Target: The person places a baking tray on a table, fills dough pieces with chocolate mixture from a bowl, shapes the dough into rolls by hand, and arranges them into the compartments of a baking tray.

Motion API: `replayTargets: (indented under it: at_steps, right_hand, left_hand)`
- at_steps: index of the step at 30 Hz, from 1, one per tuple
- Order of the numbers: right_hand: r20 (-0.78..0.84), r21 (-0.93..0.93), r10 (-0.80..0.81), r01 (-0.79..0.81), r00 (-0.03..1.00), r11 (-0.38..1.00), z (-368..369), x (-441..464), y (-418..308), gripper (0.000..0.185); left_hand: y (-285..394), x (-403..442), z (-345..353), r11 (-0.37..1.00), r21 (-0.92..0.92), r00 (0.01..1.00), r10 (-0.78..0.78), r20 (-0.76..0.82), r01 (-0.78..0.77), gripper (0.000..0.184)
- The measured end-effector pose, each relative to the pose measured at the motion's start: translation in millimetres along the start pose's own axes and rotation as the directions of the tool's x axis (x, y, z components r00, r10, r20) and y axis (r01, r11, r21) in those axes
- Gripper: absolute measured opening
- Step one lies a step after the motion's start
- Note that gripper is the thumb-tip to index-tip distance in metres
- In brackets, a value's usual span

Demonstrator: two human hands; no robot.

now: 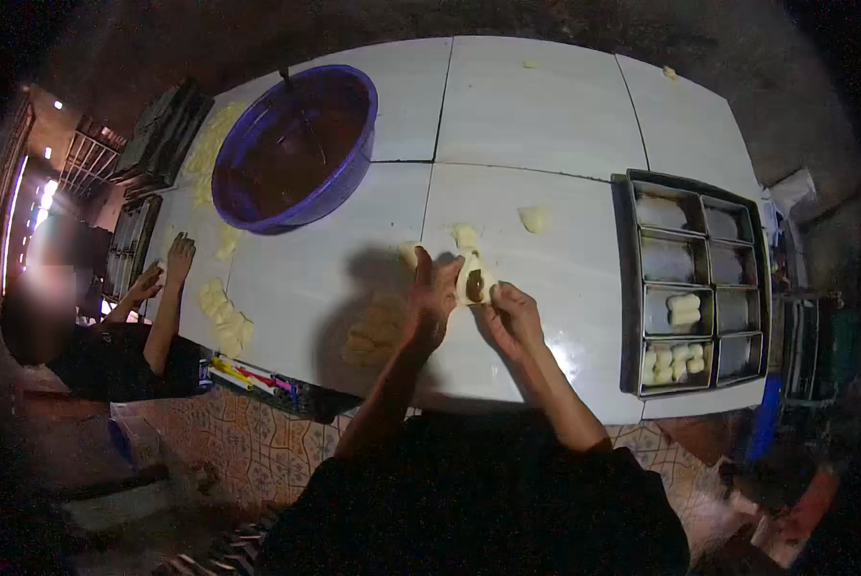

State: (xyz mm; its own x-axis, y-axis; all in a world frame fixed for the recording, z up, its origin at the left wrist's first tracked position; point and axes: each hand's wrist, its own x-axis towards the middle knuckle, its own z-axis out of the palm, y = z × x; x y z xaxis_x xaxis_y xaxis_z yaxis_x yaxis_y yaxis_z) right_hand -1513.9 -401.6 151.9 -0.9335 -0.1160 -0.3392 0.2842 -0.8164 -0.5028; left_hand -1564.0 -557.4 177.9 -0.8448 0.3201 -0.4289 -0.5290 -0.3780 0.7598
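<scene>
Okay, watching remotely; clock positions run from the working hands. Dough piece (469,263) sits between my left hand (432,305) and right hand (514,315), over the counter (536,115), with dark brown filling (475,285) exposed on it. Right fingers nearly together, seem pinched on its lower right edge. Left fingers partly parted, at its left edge; can't tell whether they grip or just steady it.

Step in hand, my read: shaping dough around filling, not yet closed. The next move seems to call for bringing the edges over the brown patch with a light pinch, keeping filling off the seam; soft dough could tear if pulled.

Around: small dough lump (465,236) near 12, another piece (533,219) between 1 and 2. Purple tub (350,182) at 10, similar brown stuff inside. Sectioned tin (630,288) at 3; pale rolls (680,363) fill its bottom-left compartment, more pale rolls in the one above. Dough strip (224,322) just under 9; another person's hands (178,257) at 9.

Labels: none legible on tub or tin. Coloured items (258,377) at 8, too small to read. No brand I can make out.
</scene>
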Motion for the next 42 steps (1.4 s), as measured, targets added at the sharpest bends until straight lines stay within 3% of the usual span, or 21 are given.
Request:
replayTargets:
  at_steps: [1, 2, 4, 5, 6, 9, 11, 15, 20, 23, 24, 27, 28, 29, 30, 32, 33, 36, 38, 40, 42]
  right_hand:
    - [-0.068, -0.024, -0.022, 0.02, 0.997, 1.0, 6.5, -9.4, -4.5, 0.017]
    - [-0.128, -0.25, -0.145, 0.11, 0.981, 0.962, 8.8, -20.6, -3.8, 0.021]
    - [0.174, -0.779, -0.487, 0.422, 0.856, 0.464, 16.4, -44.7, -8.4, 0.026]
    - [0.387, -0.862, -0.533, 0.5, 0.752, 0.08, 18.7, -53.4, -9.4, 0.029]
    - [0.521, -0.827, -0.509, 0.553, 0.685, -0.103, 16.0, -59.7, -11.8, 0.036]
    - [0.535, -0.807, -0.459, 0.59, 0.709, -0.029, 2.8, -68.0, -10.9, 0.035]
    - [0.524, -0.789, -0.497, 0.614, 0.692, 0.023, 3.5, -71.4, -22.2, 0.03]
    - [0.191, -0.435, -0.518, 0.545, 0.834, 0.717, 14.6, -74.6, -27.8, 0.013]
    - [0.452, -0.698, -0.451, 0.62, 0.77, 0.358, 21.4, -83.5, -25.3, 0.012]
    - [0.269, -0.819, -0.237, 0.352, 0.933, 0.454, 6.3, -89.9, -27.5, 0.017]
    - [0.085, -0.739, -0.17, 0.176, 0.982, 0.65, 22.6, -100.0, -32.6, 0.022]
    - [0.068, -0.722, -0.263, 0.229, 0.962, 0.652, 27.8, -96.1, -26.8, 0.031]
    - [0.22, -0.824, -0.3, 0.341, 0.928, 0.452, 15.6, -84.5, -20.7, 0.04]
    - [0.183, -0.791, -0.242, 0.289, 0.953, 0.539, 5.5, -80.3, -16.0, 0.042]
    - [0.131, -0.756, 0.029, 0.081, 0.991, 0.65, 0.3, -72.4, -19.6, 0.042]
    - [0.143, -0.625, 0.482, -0.299, 0.864, 0.721, -10.2, -66.8, -29.5, 0.043]
    - [0.268, -0.569, 0.553, -0.334, 0.789, 0.751, -12.4, -62.6, -32.6, 0.042]
    - [0.413, -0.731, -0.011, 0.339, 0.911, 0.592, -17.5, -43.9, -18.7, 0.056]
    - [0.276, -0.826, -0.081, 0.279, 0.958, 0.491, -36.8, -18.6, -14.7, 0.068]
    - [0.149, -0.853, -0.036, 0.147, 0.988, 0.501, -26.7, -13.1, -30.3, 0.074]
    - [0.192, -0.788, -0.14, 0.238, 0.971, 0.568, -28.0, 4.1, -43.2, 0.069]
  left_hand:
    - [-3.6, -18.9, 26.2, 0.98, 0.195, 0.993, 0.069, -0.096, -0.049, 0.104]
    - [-10.8, -30.5, 27.9, 0.989, 0.143, 0.994, 0.053, -0.096, -0.039, 0.092]
    - [-20.4, -42.6, 36.7, 0.996, 0.087, 0.994, 0.036, -0.107, -0.026, 0.069]
    - [-21.1, -47.7, 39.9, 0.995, 0.095, 0.992, 0.033, -0.121, -0.021, 0.058]
    - [-22.7, -53.5, 40.8, 0.994, 0.107, 0.99, 0.024, -0.137, -0.01, 0.047]
    - [-29.9, -68.3, 32.4, 0.866, 0.454, 0.976, 0.151, 0.159, -0.208, 0.038]
    - [-46.2, -73.6, 38.4, 0.771, 0.509, 0.921, 0.363, 0.141, -0.382, 0.03]
    - [-47.0, -86.1, 45.8, 0.844, 0.361, 0.918, 0.359, 0.169, -0.397, 0.023]
    - [-60.5, -81.6, 19.9, 0.833, 0.433, 0.934, 0.256, 0.25, -0.344, 0.02]
    - [-55.3, -93.9, 37.8, 0.909, 0.306, 0.958, 0.261, 0.117, -0.284, 0.014]
    - [-60.0, -97.0, 42.0, 0.898, 0.279, 0.94, 0.331, 0.082, -0.341, 0.017]
    - [-65.3, -92.4, 29.7, 0.759, 0.436, 0.871, 0.468, 0.152, -0.484, 0.049]
    - [-66.8, -86.1, 24.7, 0.682, 0.487, 0.831, 0.513, 0.213, -0.546, 0.054]
    - [-67.9, -85.6, 19.6, 0.74, 0.415, 0.848, 0.483, 0.219, -0.529, 0.051]
    - [-59.1, -89.4, 23.2, 0.793, 0.341, 0.863, 0.452, 0.225, -0.504, 0.049]
    - [-56.3, -88.3, 11.3, 0.644, 0.547, 0.845, 0.406, 0.347, -0.534, 0.046]
    - [-55.2, -88.3, 13.5, 0.576, 0.595, 0.824, 0.455, 0.337, -0.561, 0.042]
    - [-48.3, -89.7, 20.2, 0.492, 0.677, 0.771, 0.611, 0.179, -0.547, 0.034]
    - [-57.8, -83.1, 15.7, 0.806, 0.342, 0.843, 0.534, -0.064, -0.484, 0.029]
    - [-63.7, -65.4, 2.2, 0.885, 0.13, 0.866, 0.465, -0.183, -0.447, 0.024]
    - [-67.3, -29.3, -48.4, 0.507, 0.471, 0.616, 0.781, 0.104, -0.722, 0.014]
